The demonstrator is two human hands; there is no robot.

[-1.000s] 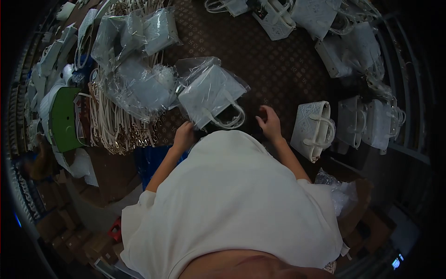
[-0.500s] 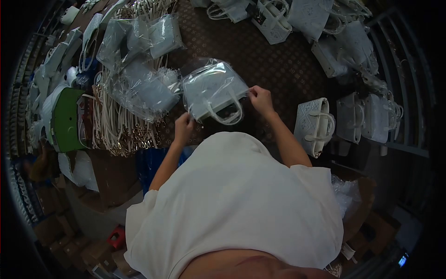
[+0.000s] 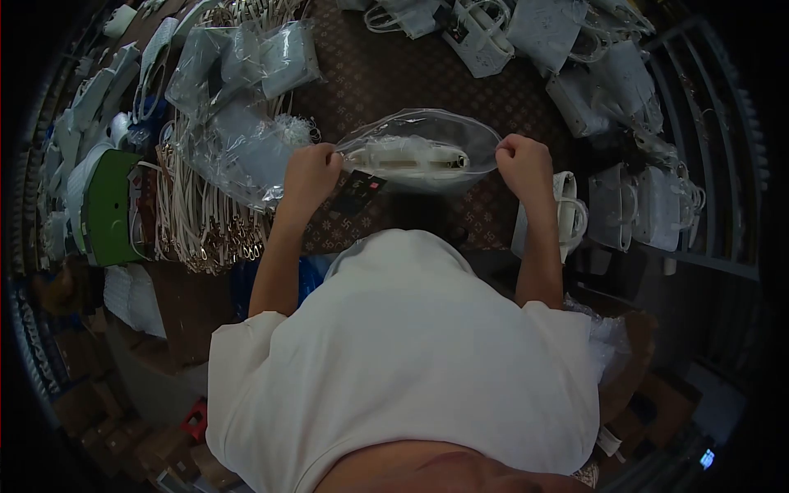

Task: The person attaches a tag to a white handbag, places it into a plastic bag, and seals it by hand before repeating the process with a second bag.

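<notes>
A clear plastic bag [image 3: 427,123] is stretched wide between my two hands, its mouth facing up toward me. Inside it sits a white handbag [image 3: 403,164], seen from above, with a gold-coloured zip or trim along its top. My left hand [image 3: 312,177] pinches the plastic rim at the left. At the right, my right hand [image 3: 526,168] is closed on the opposite rim. A black tag [image 3: 358,193] with a small pink mark hangs beside my left hand, at the handbag's near left.
Plastic-wrapped white bags [image 3: 242,135] and a heap of white straps [image 3: 205,205] lie left on the patterned table [image 3: 353,74]. A green piece [image 3: 111,205] stands further left. More white handbags [image 3: 612,205] are at the right, near metal railings.
The wrapped handbag has turned from lying flat to upright, its top toward me. Both hands have risen and spread the plastic mouth open. The black tag has come into view.
</notes>
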